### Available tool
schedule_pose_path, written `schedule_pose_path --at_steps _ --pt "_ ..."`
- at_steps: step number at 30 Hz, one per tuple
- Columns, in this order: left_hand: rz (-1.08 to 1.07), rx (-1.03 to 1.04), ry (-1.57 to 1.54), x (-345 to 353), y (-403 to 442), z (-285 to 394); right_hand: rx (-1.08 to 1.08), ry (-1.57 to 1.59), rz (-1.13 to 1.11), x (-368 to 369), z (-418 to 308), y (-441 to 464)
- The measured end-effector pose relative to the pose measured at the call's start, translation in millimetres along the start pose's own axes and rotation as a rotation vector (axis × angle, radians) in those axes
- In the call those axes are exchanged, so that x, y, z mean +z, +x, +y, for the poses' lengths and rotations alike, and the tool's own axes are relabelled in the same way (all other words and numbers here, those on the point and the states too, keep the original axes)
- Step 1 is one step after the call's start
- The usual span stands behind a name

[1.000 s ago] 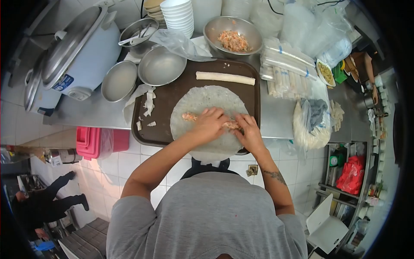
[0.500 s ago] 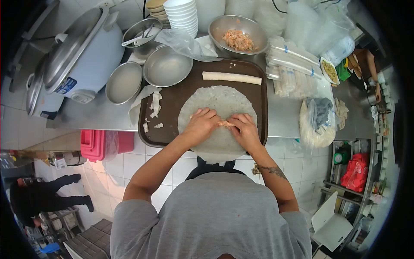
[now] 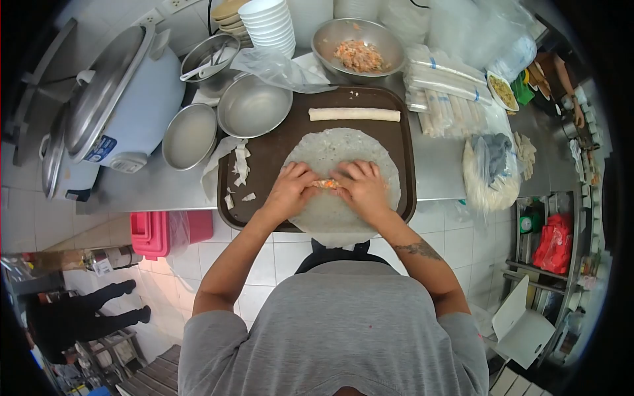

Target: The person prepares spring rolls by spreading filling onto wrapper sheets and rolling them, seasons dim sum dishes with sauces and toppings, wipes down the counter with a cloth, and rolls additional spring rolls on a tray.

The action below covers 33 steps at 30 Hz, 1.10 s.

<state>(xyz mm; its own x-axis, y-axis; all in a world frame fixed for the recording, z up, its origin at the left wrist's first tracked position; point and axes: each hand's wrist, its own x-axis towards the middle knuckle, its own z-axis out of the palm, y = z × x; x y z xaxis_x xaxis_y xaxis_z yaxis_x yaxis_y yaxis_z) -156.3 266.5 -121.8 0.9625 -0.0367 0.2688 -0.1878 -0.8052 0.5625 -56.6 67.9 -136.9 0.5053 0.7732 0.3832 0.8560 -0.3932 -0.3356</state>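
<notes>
A round, translucent rice paper wrapper point(image 3: 343, 146) lies on a brown tray point(image 3: 264, 155), its near edge hanging over the tray rim. Across its middle is a strip of orange and white minced filling point(image 3: 326, 184). My left hand point(image 3: 289, 190) closes its fingers on the left end of the filling. My right hand point(image 3: 363, 190) grips the right end, thumb and fingers bent. Only a short stretch of filling shows between the hands. Beyond the wrapper, a finished pale roll point(image 3: 354, 115) lies along the far side of the tray.
A steel bowl of filling point(image 3: 360, 56) stands behind the tray. Torn wrapper scraps point(image 3: 241, 164) lie at the tray's left, near two metal bowls point(image 3: 256, 102). Packaged wrappers point(image 3: 446, 82) and a noodle bag point(image 3: 490, 175) sit right. Another person point(image 3: 79, 317) stands far left.
Both hands have shifted left over the wrapper, and the visible bit of filling between them has moved left too. The camera view has shifted slightly.
</notes>
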Motion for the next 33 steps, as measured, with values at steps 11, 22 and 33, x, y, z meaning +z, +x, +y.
schedule_pose_path --at_steps 11,22,33 --pt "0.094 0.003 0.045 -9 -16 -15 -0.092 0.023 -0.018 14 -15 17" --pt "0.187 -0.021 0.043 -16 -20 -6 -0.145 0.120 0.042 31 -36 27" --pt "0.182 -0.072 0.200 -17 -22 -10 -0.093 0.175 -0.005 28 -45 33"
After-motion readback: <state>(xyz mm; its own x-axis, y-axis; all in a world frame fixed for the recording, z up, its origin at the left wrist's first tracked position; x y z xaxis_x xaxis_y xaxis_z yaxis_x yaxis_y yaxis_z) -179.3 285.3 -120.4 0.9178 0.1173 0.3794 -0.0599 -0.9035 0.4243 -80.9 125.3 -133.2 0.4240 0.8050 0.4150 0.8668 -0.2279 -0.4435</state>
